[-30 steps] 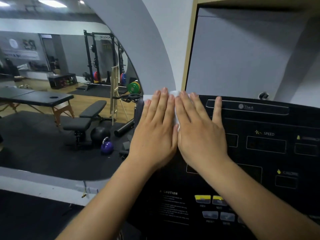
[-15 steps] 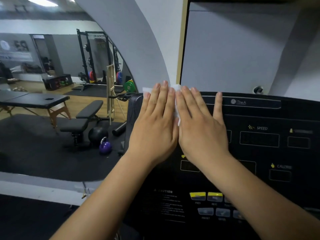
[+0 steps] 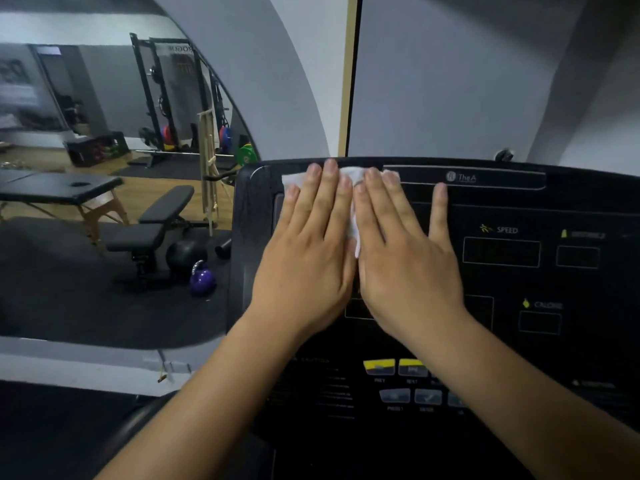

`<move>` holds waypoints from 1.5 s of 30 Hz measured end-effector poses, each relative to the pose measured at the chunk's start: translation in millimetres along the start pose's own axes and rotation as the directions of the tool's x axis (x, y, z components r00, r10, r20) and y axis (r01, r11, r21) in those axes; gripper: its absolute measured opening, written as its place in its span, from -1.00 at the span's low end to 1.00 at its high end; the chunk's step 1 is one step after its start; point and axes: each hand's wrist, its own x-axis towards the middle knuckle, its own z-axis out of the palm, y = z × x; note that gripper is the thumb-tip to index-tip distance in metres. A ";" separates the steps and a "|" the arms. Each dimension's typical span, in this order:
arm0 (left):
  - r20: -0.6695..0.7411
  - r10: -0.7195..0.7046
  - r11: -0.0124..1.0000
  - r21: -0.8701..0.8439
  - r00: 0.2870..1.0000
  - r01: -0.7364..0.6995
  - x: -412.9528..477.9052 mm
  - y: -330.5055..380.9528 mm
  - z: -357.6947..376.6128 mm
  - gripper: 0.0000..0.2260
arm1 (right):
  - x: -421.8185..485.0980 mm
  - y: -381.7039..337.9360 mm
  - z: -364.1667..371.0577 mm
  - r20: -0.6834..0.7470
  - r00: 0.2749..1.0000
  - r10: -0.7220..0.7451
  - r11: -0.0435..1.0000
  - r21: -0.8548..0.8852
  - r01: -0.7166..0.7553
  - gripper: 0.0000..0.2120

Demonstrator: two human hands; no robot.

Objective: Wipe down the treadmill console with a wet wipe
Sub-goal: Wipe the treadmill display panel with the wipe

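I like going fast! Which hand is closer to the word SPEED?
Right. The right hand lies flat on the console just left of the SPEED label; the left hand lies farther left, on the other side of the right hand.

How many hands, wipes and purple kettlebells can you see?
Hands: 2, left hand and right hand
Wipe: 1
Purple kettlebell: 1
Total: 4
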 end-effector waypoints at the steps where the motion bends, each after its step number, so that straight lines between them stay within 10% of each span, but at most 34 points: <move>1: 0.011 0.004 1.000 0.006 1.000 -0.004 -7.1 2.5 0.7 -0.45 | -7.6 1.8 1.7 0.002 1.000 0.000 1.000 0.011 0.000 -0.44; 45: -0.016 0.043 0.999 -0.029 0.999 -0.043 40.2 50.0 11.9 -0.47 | -2.4 50.6 -5.0 -0.059 0.989 0.132 0.991 -0.009 -0.133 -0.43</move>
